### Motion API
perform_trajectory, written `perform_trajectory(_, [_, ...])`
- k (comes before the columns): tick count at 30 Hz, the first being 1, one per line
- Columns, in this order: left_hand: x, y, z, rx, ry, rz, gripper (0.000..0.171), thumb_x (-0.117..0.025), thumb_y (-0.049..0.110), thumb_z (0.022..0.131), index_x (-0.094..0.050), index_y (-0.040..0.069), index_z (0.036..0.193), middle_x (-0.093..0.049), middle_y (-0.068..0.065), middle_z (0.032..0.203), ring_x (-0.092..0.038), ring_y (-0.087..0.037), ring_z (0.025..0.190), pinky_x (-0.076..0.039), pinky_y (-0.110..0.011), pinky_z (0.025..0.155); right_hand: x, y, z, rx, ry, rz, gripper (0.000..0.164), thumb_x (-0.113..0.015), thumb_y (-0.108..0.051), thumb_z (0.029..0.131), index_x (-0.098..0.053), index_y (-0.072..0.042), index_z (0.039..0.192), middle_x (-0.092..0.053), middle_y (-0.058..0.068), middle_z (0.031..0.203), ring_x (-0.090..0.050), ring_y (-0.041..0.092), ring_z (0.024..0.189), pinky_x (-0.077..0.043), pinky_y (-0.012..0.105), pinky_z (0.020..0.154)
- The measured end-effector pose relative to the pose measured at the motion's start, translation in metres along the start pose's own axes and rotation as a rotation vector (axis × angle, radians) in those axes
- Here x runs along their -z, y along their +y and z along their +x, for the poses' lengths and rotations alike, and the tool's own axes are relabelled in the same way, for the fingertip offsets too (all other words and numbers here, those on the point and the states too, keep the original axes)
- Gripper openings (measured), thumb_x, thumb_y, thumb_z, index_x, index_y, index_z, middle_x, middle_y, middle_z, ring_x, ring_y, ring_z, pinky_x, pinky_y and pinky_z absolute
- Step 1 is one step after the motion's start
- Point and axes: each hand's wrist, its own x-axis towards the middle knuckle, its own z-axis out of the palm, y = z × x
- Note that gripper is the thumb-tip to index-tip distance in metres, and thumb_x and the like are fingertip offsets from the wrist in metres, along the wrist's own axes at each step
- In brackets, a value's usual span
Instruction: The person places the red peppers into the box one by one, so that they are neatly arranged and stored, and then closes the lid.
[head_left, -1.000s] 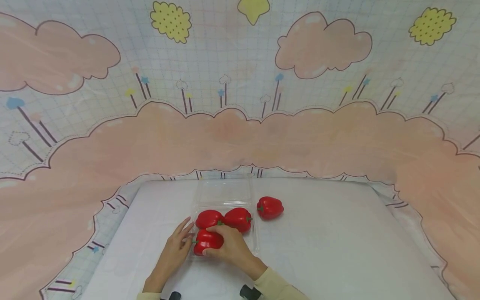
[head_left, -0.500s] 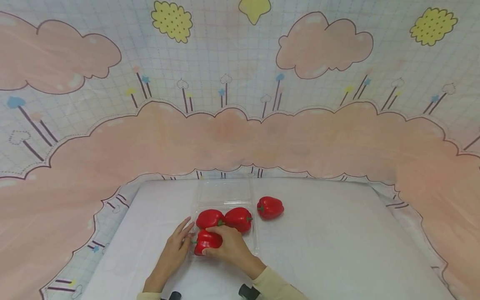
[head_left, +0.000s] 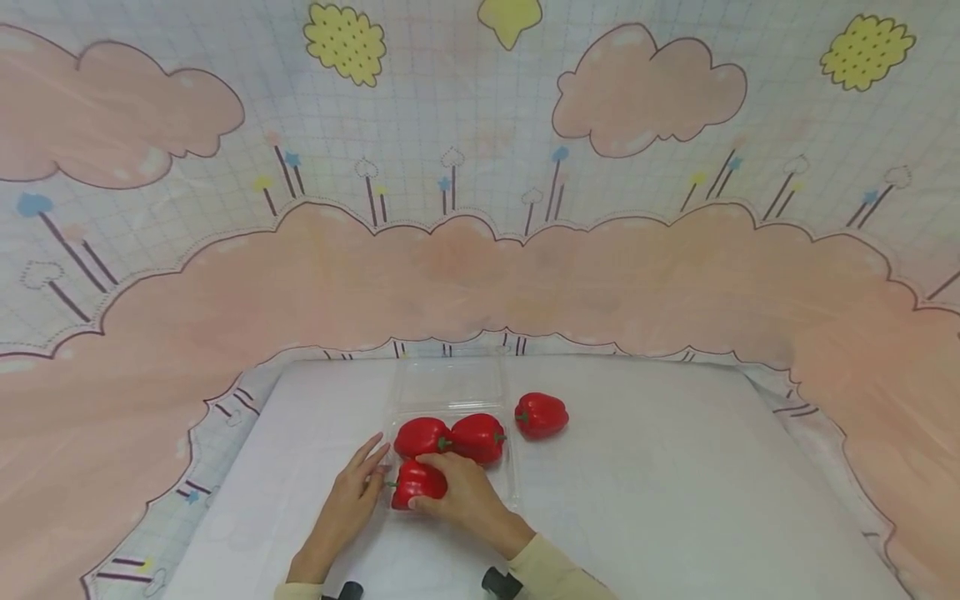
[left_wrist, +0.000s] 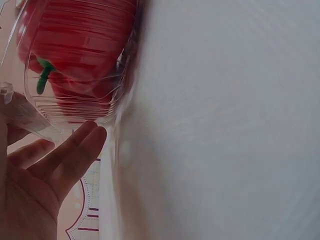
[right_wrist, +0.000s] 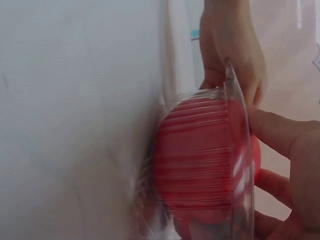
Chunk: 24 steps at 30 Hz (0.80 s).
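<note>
A clear plastic clamshell box (head_left: 512,487) lies with its lid (head_left: 450,385) folded back, away from me. Two red bell peppers, one at the back left (head_left: 420,437) and one at the back right (head_left: 478,439), sit inside. My right hand (head_left: 468,492) grips a third bell pepper (head_left: 417,485) in the front-left part, its green stem pointing left. The left hand (head_left: 351,492) has straight fingers against the box's left side. In the left wrist view, those fingertips (left_wrist: 90,137) touch the ribbed wall from outside. The right wrist view shows the held pepper (right_wrist: 195,155) through the wall.
Another red bell pepper (head_left: 542,416) lies outside the box, to its right. The white tabletop (head_left: 675,483) stretches far to the right. Behind it hangs a cloud-patterned cloth (head_left: 525,283). Black wrist straps show at both forearms.
The pepper under my right hand has shifted very slightly to the right, and the back-left pepper has turned a little. Both hands stay nearly in place.
</note>
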Motion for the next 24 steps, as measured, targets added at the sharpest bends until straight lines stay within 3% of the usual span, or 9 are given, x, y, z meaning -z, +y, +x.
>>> perform_trajectory(7, [0.0, 0.0, 0.0, -0.009, -0.005, -0.015, 0.04, -0.051, 0.005, 0.097, -0.055, 0.001, 0.137, -0.046, -0.012, 0.151, -0.07, -0.021, 0.102, -0.062, -0.029, 0.081, 0.011, -0.002, -0.002, 0.007, 0.007, 0.067, 0.064, -0.08, -0.038, 0.08, -0.057, -0.02, 0.137, -0.064, -0.001, 0.131, -0.06, 0.021, 0.119, -0.06, 0.039, 0.091])
perform_trajectory(16, [0.0, -0.001, 0.0, -0.008, -0.007, -0.017, 0.04, -0.053, 0.005, 0.097, -0.056, 0.001, 0.137, -0.046, -0.012, 0.151, -0.07, -0.023, 0.103, -0.062, -0.032, 0.083, 0.04, -0.01, -0.01, 0.049, -0.006, 0.198, 0.057, -0.077, -0.035, 0.083, -0.059, -0.019, 0.134, -0.064, 0.001, 0.132, -0.061, 0.024, 0.116, -0.061, 0.037, 0.09])
perform_trajectory(20, [0.0, -0.002, 0.0, -0.004, -0.01, -0.022, 0.041, -0.053, 0.005, 0.097, -0.056, 0.001, 0.137, -0.045, -0.012, 0.151, -0.07, -0.024, 0.104, -0.062, -0.031, 0.082, 0.052, -0.013, -0.014, 0.074, -0.016, 0.272, 0.051, -0.075, -0.032, 0.086, -0.06, -0.015, 0.132, -0.065, 0.005, 0.13, -0.062, 0.027, 0.114, -0.059, 0.041, 0.093])
perform_trajectory(24, [0.0, -0.003, 0.0, 0.005, -0.017, -0.027, 0.041, -0.054, 0.005, 0.097, -0.055, 0.002, 0.138, -0.044, -0.011, 0.152, -0.07, -0.024, 0.105, -0.061, -0.031, 0.083, 0.063, -0.016, -0.018, 0.08, -0.015, 0.283, 0.049, -0.073, -0.032, 0.087, -0.061, -0.017, 0.131, -0.065, 0.003, 0.129, -0.063, 0.024, 0.115, -0.057, 0.037, 0.097])
